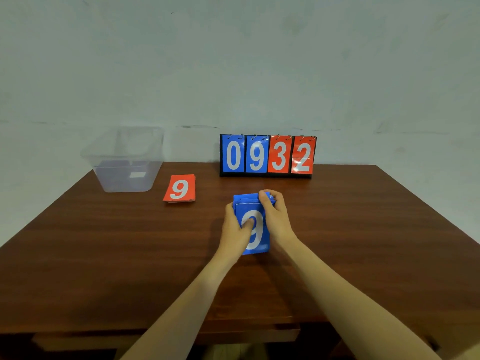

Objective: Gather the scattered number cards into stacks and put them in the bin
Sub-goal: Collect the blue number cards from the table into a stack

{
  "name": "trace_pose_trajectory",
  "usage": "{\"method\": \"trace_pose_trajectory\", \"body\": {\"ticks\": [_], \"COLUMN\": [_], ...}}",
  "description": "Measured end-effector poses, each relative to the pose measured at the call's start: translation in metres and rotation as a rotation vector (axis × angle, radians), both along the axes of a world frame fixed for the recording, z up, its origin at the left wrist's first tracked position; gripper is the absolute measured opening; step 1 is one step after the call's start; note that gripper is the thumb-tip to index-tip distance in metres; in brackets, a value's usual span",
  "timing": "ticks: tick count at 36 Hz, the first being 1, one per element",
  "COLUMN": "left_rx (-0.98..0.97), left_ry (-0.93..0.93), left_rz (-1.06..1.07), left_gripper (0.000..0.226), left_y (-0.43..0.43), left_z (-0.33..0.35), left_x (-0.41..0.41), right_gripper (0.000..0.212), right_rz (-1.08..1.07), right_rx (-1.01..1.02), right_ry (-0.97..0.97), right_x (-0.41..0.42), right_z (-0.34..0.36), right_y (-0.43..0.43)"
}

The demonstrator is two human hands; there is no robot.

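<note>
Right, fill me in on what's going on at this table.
A person holds a blue stack of number cards, 9 on top, gripped by the left hand and the right hand. A red stack, also topped by a 9, lies on the table right of the clear bin. Neither stack is in the bin yet.

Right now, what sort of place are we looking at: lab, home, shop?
Probably a plain indoor room set up for a tabletop sorting exercise; I can't tell home from lab. Cues: a bare painted wall, one wooden table, and on it a flip scoreboard, a clear plastic bin and a blue card stack.
</note>
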State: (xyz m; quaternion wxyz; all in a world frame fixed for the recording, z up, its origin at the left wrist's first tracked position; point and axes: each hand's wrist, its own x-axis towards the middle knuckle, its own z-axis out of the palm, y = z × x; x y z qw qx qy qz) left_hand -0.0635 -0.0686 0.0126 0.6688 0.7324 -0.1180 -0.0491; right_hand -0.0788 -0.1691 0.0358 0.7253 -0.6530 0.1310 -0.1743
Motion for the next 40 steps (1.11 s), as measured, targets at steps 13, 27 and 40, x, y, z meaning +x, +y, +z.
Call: {"method": "trace_pose_trajectory", "body": {"ticks": [13,27,40], "left_rx": [-0.199,-0.181,-0.064], "left_ry": [0.186,0.193,0.200], "left_rz": [0.105,0.041,0.003], "left_gripper": [0.018,0.023,0.041], "left_y": [-0.016,-0.014,-0.010], "left_z": [0.016,0.006,0.002], "left_x": [0.006,0.007,0.013], "right_gripper": [0.016,0.031,0.025], "right_rz": [-0.048,-0.054,0.130], "right_rx": [-0.094,-0.041,-0.029], "right_ry": [0.010,0.023,0.014], "right_x": [0.005,0.002,-0.017], "right_z": [-0.002,-0.011,-0.037], "right_y": [0.000,0.003,-0.011]}}
